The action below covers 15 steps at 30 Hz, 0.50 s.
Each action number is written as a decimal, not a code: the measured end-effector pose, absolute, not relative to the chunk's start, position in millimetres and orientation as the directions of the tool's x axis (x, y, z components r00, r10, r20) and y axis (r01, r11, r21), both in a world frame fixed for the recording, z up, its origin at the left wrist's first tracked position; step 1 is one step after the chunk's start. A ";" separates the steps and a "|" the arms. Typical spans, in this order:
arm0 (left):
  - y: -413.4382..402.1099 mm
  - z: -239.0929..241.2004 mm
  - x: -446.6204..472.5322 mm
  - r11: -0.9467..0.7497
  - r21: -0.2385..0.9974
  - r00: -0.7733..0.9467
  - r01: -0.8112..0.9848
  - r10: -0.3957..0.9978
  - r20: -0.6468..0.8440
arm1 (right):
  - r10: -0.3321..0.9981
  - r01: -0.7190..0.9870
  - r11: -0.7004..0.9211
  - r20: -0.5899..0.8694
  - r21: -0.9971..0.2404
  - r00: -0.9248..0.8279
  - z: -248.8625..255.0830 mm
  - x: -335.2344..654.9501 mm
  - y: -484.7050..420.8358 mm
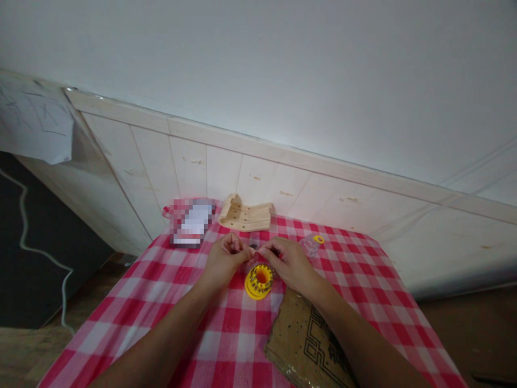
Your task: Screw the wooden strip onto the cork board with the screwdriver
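Note:
My left hand (232, 256) and my right hand (288, 261) meet above the table, each pinching with thumb and forefinger. A tiny, thin, shiny piece (257, 250) shows between the fingertips, too small to name. Just below the fingers stands a yellow spool-like holder (258, 282), hollow in the middle, with small dark metallic bits ringed around its top. Under my right forearm lies a brown cardboard piece (301, 334) with black printing and scattered small specks; the arm hides part of it.
A red-and-white checked cloth (226, 345) covers the table. Against the panelled wall (258, 175) sits a pale wooden piece with small holes (246, 216). A blurred-out phone-like object (193, 223) lies at left. A clear plastic item with a yellow ring (311, 245) lies at right.

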<state>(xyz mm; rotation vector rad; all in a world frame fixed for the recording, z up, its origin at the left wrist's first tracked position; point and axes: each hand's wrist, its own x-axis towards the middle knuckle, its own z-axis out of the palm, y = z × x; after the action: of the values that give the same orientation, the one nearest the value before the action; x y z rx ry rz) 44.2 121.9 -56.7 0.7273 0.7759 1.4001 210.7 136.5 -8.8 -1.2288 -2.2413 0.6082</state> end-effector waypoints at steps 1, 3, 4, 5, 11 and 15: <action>122.0 -57.2 44.1 0.043 0.824 0.015 -0.564 0.999 -0.042 | 0.861 0.636 0.489 0.213 -0.598 -0.461 -9.0 210.5 136.7; 122.3 -58.5 44.0 0.035 0.826 0.012 -0.563 0.999 -0.035 | 0.865 0.643 0.477 0.192 -0.599 -0.463 -9.6 210.2 137.3; 122.5 -59.1 44.0 0.031 0.826 0.011 -0.562 0.999 -0.030 | 0.867 0.649 0.470 0.177 -0.598 -0.465 -9.9 210.1 137.7; 122.6 -59.7 44.0 0.027 0.827 0.011 -0.562 1.000 -0.025 | 0.870 0.655 0.464 0.165 -0.596 -0.465 -10.2 210.0 138.1; 122.4 -60.2 44.6 0.016 0.824 0.010 -0.566 1.000 -0.012 | 0.875 0.653 0.446 0.144 -0.612 -0.462 -10.2 211.0 138.7; 122.3 -59.6 44.7 0.033 0.829 0.005 -0.559 0.999 -0.037 | 0.859 0.599 0.468 0.176 -0.650 -0.481 -10.0 211.6 138.1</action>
<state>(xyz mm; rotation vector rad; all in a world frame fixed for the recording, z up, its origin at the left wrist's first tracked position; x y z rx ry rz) 44.7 122.3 -59.6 0.7354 0.7839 1.4106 211.6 138.1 -10.0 -1.2111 -2.2332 0.7115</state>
